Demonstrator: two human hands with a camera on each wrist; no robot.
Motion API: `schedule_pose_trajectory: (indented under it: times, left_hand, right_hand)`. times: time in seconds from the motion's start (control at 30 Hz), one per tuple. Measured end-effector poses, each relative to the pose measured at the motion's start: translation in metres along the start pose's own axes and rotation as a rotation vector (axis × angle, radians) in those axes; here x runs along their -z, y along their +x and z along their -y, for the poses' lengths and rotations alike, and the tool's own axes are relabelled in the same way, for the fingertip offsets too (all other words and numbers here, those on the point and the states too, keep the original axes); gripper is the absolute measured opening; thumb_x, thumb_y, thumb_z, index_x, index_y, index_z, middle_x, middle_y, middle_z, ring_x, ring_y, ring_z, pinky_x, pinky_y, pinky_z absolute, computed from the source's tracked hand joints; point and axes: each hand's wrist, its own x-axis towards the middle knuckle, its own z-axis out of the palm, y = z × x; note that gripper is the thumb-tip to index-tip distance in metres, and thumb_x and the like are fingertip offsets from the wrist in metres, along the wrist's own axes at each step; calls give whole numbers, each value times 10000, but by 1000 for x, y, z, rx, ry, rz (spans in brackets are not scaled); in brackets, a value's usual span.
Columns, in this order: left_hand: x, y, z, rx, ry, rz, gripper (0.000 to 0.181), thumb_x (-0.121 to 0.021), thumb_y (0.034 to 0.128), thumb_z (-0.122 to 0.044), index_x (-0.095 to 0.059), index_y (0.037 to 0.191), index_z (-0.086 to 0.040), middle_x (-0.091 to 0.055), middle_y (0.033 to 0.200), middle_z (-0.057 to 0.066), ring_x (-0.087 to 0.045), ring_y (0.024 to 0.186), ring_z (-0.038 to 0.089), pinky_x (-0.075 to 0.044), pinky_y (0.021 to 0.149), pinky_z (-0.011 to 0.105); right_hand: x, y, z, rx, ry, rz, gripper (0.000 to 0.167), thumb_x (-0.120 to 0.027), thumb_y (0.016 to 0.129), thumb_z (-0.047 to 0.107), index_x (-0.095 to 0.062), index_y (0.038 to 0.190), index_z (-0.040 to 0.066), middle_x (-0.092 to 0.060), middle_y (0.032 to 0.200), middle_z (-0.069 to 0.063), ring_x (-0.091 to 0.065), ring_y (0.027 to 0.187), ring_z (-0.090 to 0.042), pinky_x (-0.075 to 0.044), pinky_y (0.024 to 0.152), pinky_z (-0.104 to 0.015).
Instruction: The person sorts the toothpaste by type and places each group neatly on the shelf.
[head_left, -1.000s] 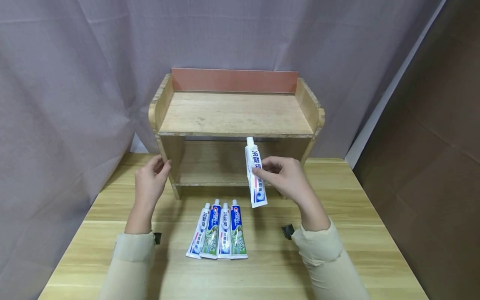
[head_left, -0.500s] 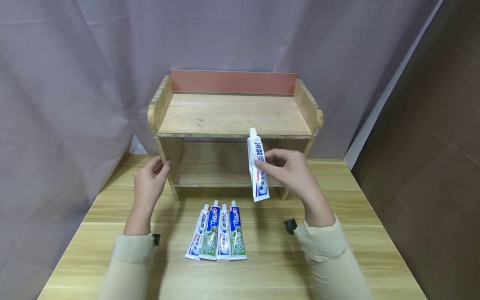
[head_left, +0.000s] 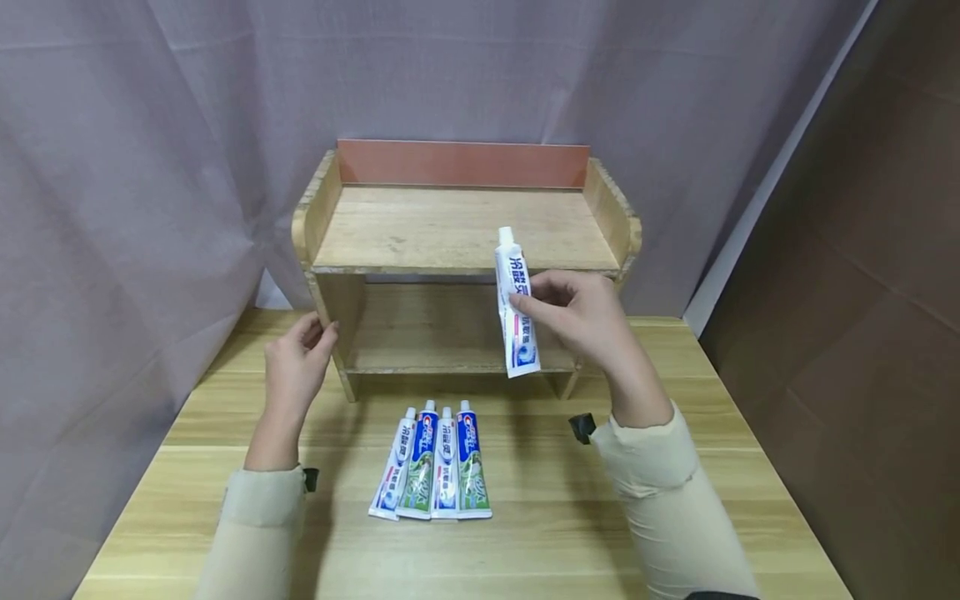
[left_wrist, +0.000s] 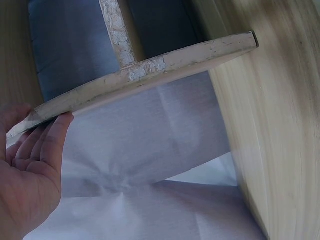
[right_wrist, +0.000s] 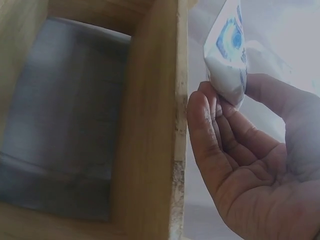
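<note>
Toothpaste tubes (head_left: 421, 462) number five: four lie together, right hand (head_left: 588, 321) pinches one (head_left: 521, 350), left hand (head_left: 295, 358) grips shelf (head_left: 442, 233).

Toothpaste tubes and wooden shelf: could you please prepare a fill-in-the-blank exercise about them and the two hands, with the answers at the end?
1. The right grip holds a toothpaste tube whose main colour is ____.
2. The left grip holds the wooden shelf on its ____ side.
3. On the table, ____ more tubes lie in a row.
4. Two of those are mainly blue and ____.

Missing words: white; left; four; green.
</note>
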Motion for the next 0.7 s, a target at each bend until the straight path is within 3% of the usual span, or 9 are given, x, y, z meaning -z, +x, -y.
schedule_pose_trajectory:
  times: [0.3, 0.53, 0.7]
  left_hand:
    - [0, 3, 0, -5, 4, -5, 267, -667, 972, -215, -723, 1126, -4, -732, 1060, 210, -732, 978, 327, -609, 833, 400]
    - [1, 3, 0, -1, 4, 5, 259, -664, 974, -202, -719, 1116, 7, -731, 1055, 219, -731, 976, 341, -614, 826, 426]
    - [1, 3, 0, 0, 6, 16, 269, -660, 977, -216, -718, 1117, 6, -729, 1057, 223, -727, 983, 347, -613, 826, 433]
  right_hand:
    - [7, 23, 2, -3, -32, -36, 290, -769, 896, 349, -769, 983, 72, -726, 865, -48, -619, 770, -169, -510, 654, -243]
    - [13, 50, 4, 9, 51, -75, 266, -767, 906, 267, -758, 989, 15, -728, 855, -99, -651, 723, -192, -570, 618, -232]
    - [16, 70, 4, -53, 64, -105, 293, -762, 909, 261, -750, 1024, -8, -741, 922, -139, -693, 699, -199, -614, 618, -261]
